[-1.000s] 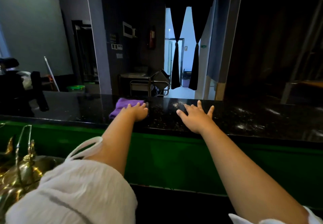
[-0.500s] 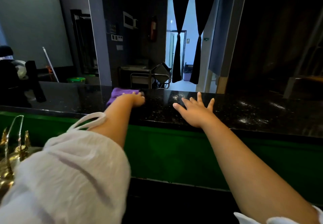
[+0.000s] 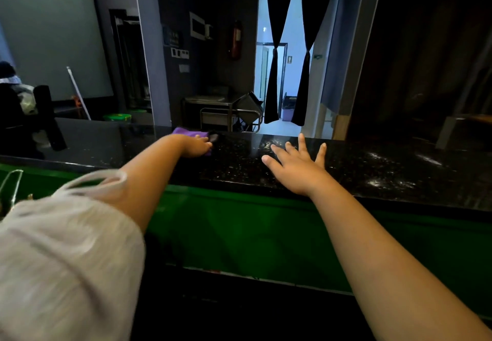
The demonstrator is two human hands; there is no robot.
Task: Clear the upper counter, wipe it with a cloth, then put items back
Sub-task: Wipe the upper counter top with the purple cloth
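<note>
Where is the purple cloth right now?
In the head view, the purple cloth lies on the upper counter, left of centre near its far edge, under the left hand; the right hand rests flat to its right.

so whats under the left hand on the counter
A purple cloth lies between the left hand and the black counter; its far edge shows. The rest is covered by the hand.

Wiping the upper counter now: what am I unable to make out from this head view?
- Head view, purple cloth: mostly hidden under the left hand; grip or flat press unclear.
- Counter beneath the right hand: covered by the palm.
- Metal item, left edge: cut off by the frame and the blurred sleeve.
- Counter's right end: beyond the frame edge.
</note>
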